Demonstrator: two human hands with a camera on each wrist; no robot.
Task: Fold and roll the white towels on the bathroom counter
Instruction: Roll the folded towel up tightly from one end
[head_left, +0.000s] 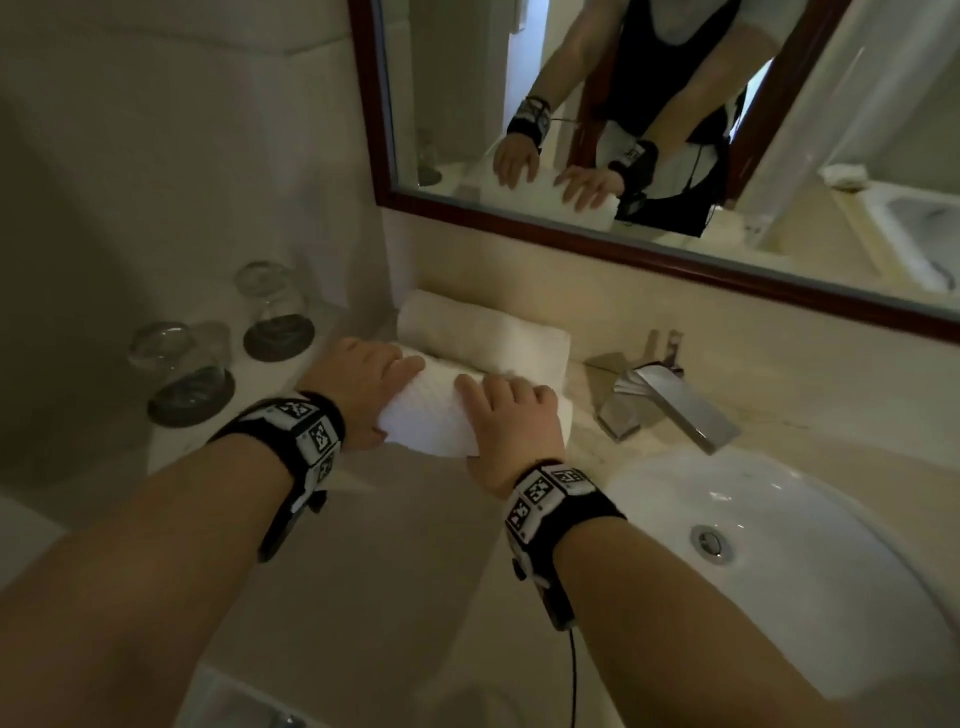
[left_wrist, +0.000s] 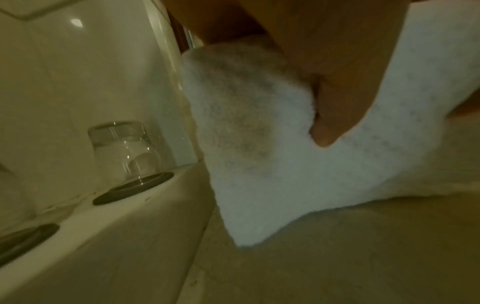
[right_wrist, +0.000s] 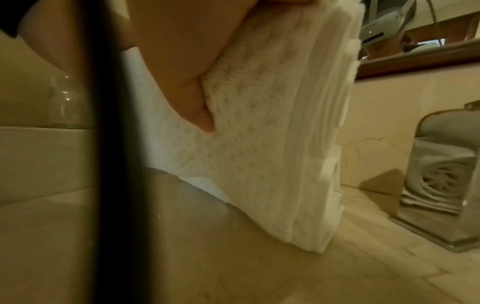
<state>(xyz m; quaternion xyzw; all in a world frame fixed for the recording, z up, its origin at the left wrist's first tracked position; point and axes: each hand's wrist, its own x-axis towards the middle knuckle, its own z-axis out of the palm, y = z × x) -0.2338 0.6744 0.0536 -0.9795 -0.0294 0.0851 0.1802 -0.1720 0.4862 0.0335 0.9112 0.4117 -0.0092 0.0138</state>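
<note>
Head view shows our left hand (head_left: 363, 384) and right hand (head_left: 511, 421), fingers curled round the rolled towel (head_left: 431, 415) near the surface's (head_left: 395, 545) back edge, where any slackened grip could unroll it.

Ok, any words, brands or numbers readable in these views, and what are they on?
None can be read.
Wrist bands: black-and-white square code patterns only, no letters or digits.
Faucet: no brand mark shows.
Towel: no label visible.
Upturned glasses: plain.
</note>
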